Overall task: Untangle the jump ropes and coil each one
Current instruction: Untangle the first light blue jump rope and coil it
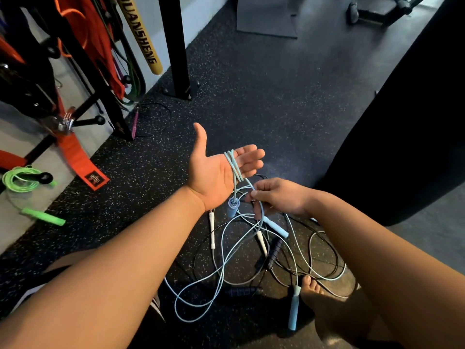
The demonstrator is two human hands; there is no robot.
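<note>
**Light blue rope going onto the left palm**

No containers in my view; everything lies loose on the speckled rubber floor [264,102].

My left hand [216,172] is palm up, fingers spread flat, thumb standing out. The light blue rope [235,170] crosses the palm in what I count as three turns, thin, smooth cord. One light blue handle [232,206] hangs just below the heel of that hand, seen end-on, round cap.

My right hand [279,197] pinches the same cord between thumb and fingertips, just beside the left wrist.

Under the hands, the tangled pile [264,253]. Counted handles there: two more light blue, two slim white handles [212,230], two ribbed dark blue handles [274,250]. Thin black cord loops through it; I cannot tell which handles it belongs to. A bare foot [312,288] touches the pile's right edge.

Well apart, at left: one green rope [17,178], coiled, with a flat green handle [44,216] nearby, beside an orange strap [75,157].
</note>
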